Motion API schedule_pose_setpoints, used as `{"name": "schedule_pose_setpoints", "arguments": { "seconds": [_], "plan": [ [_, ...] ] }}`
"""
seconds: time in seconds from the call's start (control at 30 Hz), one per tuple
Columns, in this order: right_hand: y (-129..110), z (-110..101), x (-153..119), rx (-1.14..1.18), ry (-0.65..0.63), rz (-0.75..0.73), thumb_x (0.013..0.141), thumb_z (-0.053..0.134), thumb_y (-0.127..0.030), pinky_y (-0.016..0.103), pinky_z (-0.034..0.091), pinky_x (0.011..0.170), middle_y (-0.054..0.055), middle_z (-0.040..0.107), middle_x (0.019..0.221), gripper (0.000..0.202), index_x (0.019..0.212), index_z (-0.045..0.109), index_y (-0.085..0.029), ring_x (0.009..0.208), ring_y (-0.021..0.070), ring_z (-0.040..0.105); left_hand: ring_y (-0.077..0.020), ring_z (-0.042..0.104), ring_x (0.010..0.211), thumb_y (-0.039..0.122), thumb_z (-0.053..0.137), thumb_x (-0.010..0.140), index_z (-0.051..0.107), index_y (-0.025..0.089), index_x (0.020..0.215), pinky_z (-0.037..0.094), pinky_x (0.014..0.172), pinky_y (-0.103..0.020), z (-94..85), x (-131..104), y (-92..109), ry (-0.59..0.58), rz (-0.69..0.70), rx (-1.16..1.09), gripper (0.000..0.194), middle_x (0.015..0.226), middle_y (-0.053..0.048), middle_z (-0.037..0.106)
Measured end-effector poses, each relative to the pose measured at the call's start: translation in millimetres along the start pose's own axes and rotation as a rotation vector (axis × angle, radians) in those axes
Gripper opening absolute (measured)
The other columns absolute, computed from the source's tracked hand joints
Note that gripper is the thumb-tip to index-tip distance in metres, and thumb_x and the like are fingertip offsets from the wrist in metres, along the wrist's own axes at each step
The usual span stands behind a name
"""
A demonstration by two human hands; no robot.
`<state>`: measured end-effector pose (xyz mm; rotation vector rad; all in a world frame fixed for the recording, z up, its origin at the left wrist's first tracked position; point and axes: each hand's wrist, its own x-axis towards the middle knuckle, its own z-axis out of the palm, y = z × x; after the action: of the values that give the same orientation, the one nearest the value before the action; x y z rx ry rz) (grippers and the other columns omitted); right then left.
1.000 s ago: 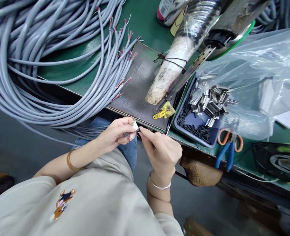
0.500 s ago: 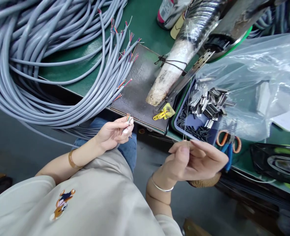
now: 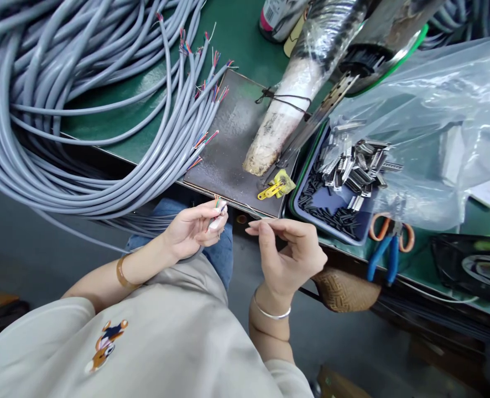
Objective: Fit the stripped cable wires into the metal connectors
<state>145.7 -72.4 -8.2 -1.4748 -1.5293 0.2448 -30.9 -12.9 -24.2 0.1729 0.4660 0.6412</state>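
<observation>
My left hand [image 3: 199,225] is closed in a pinch on a grey cable's end; short coloured wires [image 3: 217,200] stick out above the fingertips. Much of what lies inside that hand is hidden by the fingers. To its right, my right hand [image 3: 292,249] is closed too, thumb against forefinger. A thin pale strand [image 3: 253,211] projects from its fingertips toward the upper left, over the board's front edge. The two hands are a short gap apart, in front of the bench edge.
Coiled grey cables [image 3: 104,182] with stripped ends cover the left side. A wrapped duct [image 3: 278,121] and metal bar [image 3: 317,121] slant over a dark board [image 3: 232,121], near a yellow clip [image 3: 272,190]. Right are a tray [image 3: 363,237] of metal connectors and black pieces, pliers [image 3: 388,249], plastic [image 3: 419,182].
My right hand has moved left, away from the front of the tray and closer to my left hand, with the thin strand still pinched. My left hand has barely moved.
</observation>
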Motion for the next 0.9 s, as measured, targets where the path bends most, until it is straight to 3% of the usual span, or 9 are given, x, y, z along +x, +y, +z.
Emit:
{"name": "schedule_pose_setpoints", "arguments": {
  "seconds": [0.13, 0.27, 0.4, 0.53, 0.9],
  "plan": [
    [-2, -1, 2, -0.084, -0.032, -0.098, 0.094, 0.072, -0.024, 0.023, 0.05, 0.049, -0.006, 0.068, 0.066, 0.004, 0.097, 0.071, -0.026, 0.047, 0.0087, 0.057, -0.0012, 0.024, 0.033, 0.02, 0.07, 0.077, 0.055, 0.017, 0.08, 0.02, 0.035, -0.014, 2.6, 1, -2, 0.048, 0.0, 0.114, 0.016, 0.055, 0.006, 0.055],
    [-3, -4, 8, -0.13, -0.096, -0.17, 0.093, 0.074, -0.021, 0.021, 0.044, 0.049, -0.009, 0.055, 0.055, 0.015, 0.106, 0.076, -0.028, 0.044, 0.0068, 0.046, -0.0015, 0.035, 0.036, 0.027, 0.077, 0.076, 0.055, 0.016, 0.077, 0.019, 0.037, -0.013, 9.4, 0, -5, 0.096, 0.059, 0.262, 0.024, 0.056, 0.002, 0.062],
    [-2, -6, 10, -0.125, -0.133, -0.186, 0.095, 0.071, -0.02, 0.022, 0.04, 0.05, -0.008, 0.058, 0.056, 0.015, 0.105, 0.078, -0.028, 0.046, 0.0067, 0.044, -0.0015, 0.039, 0.037, 0.033, 0.081, 0.076, 0.055, 0.016, 0.075, 0.02, 0.038, -0.015, 16.7, -1, -6, 0.141, 0.181, 0.377, 0.032, 0.056, 0.001, 0.065],
    [-3, -6, 10, -0.121, -0.191, -0.173, 0.096, 0.069, -0.021, 0.022, 0.04, 0.051, -0.006, 0.063, 0.058, 0.012, 0.102, 0.079, -0.025, 0.047, 0.007, 0.046, -0.0005, 0.035, 0.036, 0.035, 0.084, 0.075, 0.054, 0.016, 0.074, 0.019, 0.039, -0.016, 19.6, -1, -7, 0.138, 0.213, 0.436, 0.035, 0.055, 0.003, 0.064],
    [2, -4, 12, -0.141, -0.235, -0.199, 0.095, 0.072, -0.022, 0.021, 0.04, 0.052, -0.007, 0.063, 0.058, 0.004, 0.094, 0.076, -0.024, 0.046, 0.0063, 0.049, -0.0012, 0.034, 0.039, 0.025, 0.076, 0.078, 0.057, 0.017, 0.077, 0.028, 0.043, -0.017, 19.7, -2, -10, 0.157, 0.292, 0.529, 0.02, 0.057, 0.004, 0.064]
  ]
}}
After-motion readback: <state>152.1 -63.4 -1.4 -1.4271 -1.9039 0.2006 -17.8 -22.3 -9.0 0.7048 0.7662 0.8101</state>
